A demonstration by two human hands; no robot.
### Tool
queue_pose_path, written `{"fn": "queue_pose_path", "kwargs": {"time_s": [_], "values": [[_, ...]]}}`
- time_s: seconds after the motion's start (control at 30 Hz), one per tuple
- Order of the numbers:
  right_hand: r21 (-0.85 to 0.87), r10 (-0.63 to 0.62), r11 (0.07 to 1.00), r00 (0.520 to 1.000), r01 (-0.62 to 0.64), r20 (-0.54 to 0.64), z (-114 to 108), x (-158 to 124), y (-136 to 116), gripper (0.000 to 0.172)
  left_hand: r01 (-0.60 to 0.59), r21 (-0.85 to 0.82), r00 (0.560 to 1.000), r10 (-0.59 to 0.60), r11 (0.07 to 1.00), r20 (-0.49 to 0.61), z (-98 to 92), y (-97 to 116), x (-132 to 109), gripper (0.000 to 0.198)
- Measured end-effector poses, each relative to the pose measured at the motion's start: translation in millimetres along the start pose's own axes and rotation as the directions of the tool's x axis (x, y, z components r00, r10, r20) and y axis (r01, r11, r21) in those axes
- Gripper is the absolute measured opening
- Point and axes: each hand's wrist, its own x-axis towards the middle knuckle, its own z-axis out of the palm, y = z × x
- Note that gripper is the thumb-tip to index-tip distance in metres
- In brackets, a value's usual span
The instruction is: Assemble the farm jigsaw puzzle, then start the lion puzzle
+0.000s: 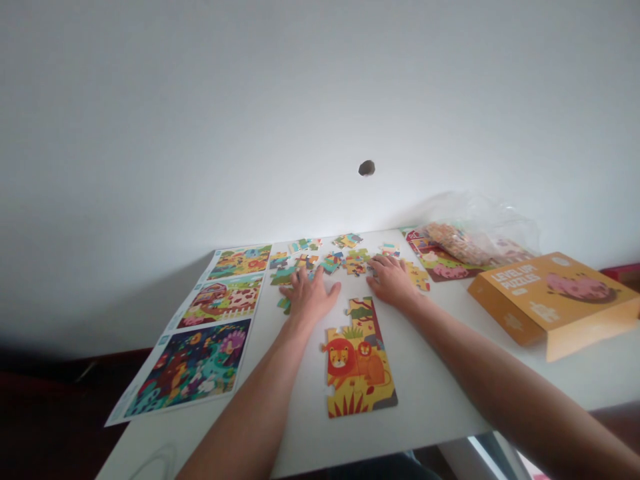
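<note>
My left hand (311,295) lies over the left side of a spread of loose jigsaw pieces (331,262), its fingers apart and partly covering a few pieces. To its right, my right hand (393,279) rests palm down, fingers stretched out, with the tips at the edge of a yellow-green jigsaw piece (356,264). Another yellow piece (417,275) shows beside that hand. Neither hand visibly grips anything. Between my forearms lies a joined jigsaw section (357,373) with two orange lions, its left edge uneven.
A sheet with three printed pictures (245,300) lies along the left of the white table (305,433). On the right stand a yellow puzzle box (555,300) and a clear plastic bag of pieces (460,243) on a farm picture (447,270). A wall with a hole (367,168) rises behind.
</note>
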Motion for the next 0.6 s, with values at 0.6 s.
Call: {"fn": "queue_pose_path", "kwargs": {"time_s": [0.6], "values": [[0.069,-0.178,0.981,0.984,0.179,-0.022,2.3,-1.2,-3.2,0.047,-0.388,-0.124,0.918,0.395,0.913,0.036,-7.1,8.5,-6.0,0.042]]}}
